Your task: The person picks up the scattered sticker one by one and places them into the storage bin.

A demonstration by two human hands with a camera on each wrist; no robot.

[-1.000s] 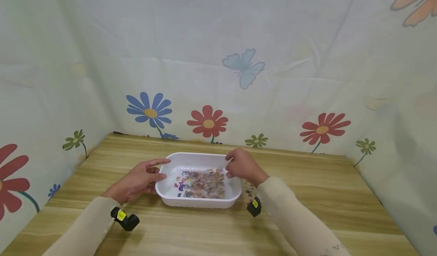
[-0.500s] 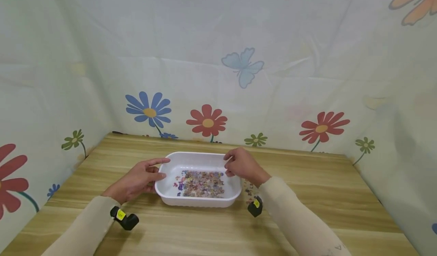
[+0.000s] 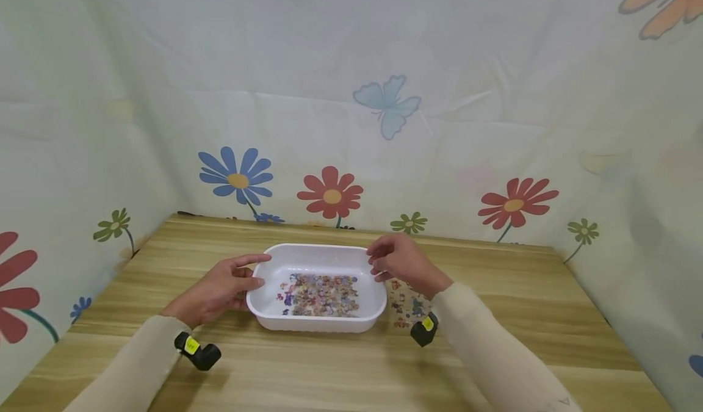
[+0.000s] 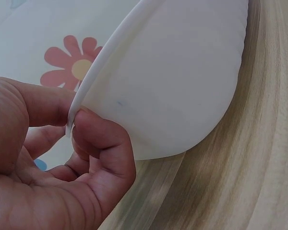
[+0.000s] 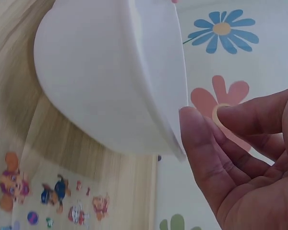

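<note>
A white plastic tray point(image 3: 317, 324) with rounded corners stands in the middle of the table in the head view. Many small colourful cartoon stickers point(image 3: 324, 296) lie flat on its floor, seemingly on clear film. My left hand point(image 3: 219, 287) pinches the tray's left rim; thumb and fingers meet that rim in the left wrist view. At the opposite end my right hand point(image 3: 403, 264) hovers by the rim, fingers loosely bent and holding nothing visible. In the right wrist view its thumb point(image 5: 197, 139) is close to the rim; whether it touches, I cannot tell.
More cartoon stickers point(image 3: 405, 305) lie on the wooden table point(image 3: 307, 372) right of the tray, partly under the right wrist. A flower-printed cloth point(image 3: 467, 155) hangs behind and at both sides. Black wrist cameras point(image 3: 202, 356) sit on both sleeves.
The glossy, blurred stickers in the tray now lie flat and look sharper. My right hand has shifted slightly right, off the rim, its fingers looser. The left hand keeps its hold.
</note>
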